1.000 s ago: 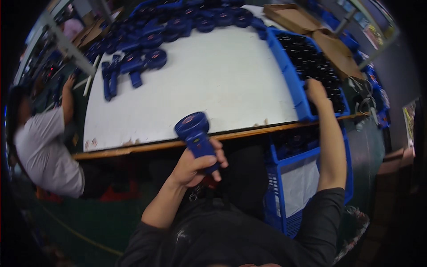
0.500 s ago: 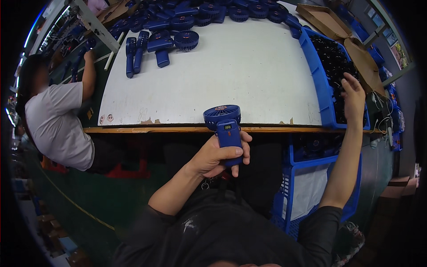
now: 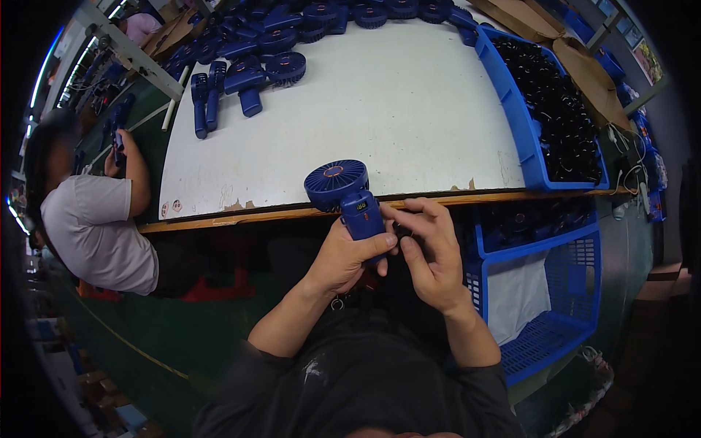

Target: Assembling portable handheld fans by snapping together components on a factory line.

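Curled, the left hand gripped the fan by its handle, thumb across the front. The right hand was half open at 4 o'clock from it, fingertips just beside the handle; whether they held something small could not be told. All dark blue, the fan had a round slatted head with an orange ring at the hub, tipped toward 11 o'clock, and a small lit display on the handle. It was held up before the table's near edge.

At 4 o'clock from the fan stood a blue crate with a white sheet inside. At 8 o'clock a red seat stood on the dark green floor.

The white table had a wooden edge, its paint chipped in brown patches. On it, at 2 o'clock, a blue bin held many small black pieces. At 9 o'clock a co-worker in a pale shirt held something dark blue.

Several loose fans lay at 11 o'clock, and a heap of fans covered the far side. Opened cardboard lay beyond the bin.
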{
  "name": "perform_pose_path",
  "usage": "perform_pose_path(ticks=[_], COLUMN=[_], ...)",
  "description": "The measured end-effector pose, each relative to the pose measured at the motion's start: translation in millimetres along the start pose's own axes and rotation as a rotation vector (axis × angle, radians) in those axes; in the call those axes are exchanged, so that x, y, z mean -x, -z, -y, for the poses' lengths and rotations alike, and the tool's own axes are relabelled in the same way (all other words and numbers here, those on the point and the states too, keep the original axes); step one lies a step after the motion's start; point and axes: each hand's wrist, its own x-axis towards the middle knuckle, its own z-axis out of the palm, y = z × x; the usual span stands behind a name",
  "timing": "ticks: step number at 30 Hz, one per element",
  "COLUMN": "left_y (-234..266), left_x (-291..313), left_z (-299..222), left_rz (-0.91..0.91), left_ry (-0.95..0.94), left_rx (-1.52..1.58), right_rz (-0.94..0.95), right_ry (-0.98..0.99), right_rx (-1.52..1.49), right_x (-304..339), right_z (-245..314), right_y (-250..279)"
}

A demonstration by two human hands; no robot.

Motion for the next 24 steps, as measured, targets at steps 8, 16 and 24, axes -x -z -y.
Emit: perform_pose_path(ticks=[8,16,24], left_y=[5,8,10], left_x=[11,17,17], left_z=[-3,-11,10], left_rz=[0.056,0.202,0.323], left_ry=[0.062,0.248,0.115], left_rx=[-0.081,-0.124,-0.012], right_rz=[0.207,0.177,0.235], right_ry=[0.073,0.189,0.188], right_rx=[0.095,0.181,0.394], right_x=[1,-24,-34], right_z=[2,12,25], right_y=[19,27,14])
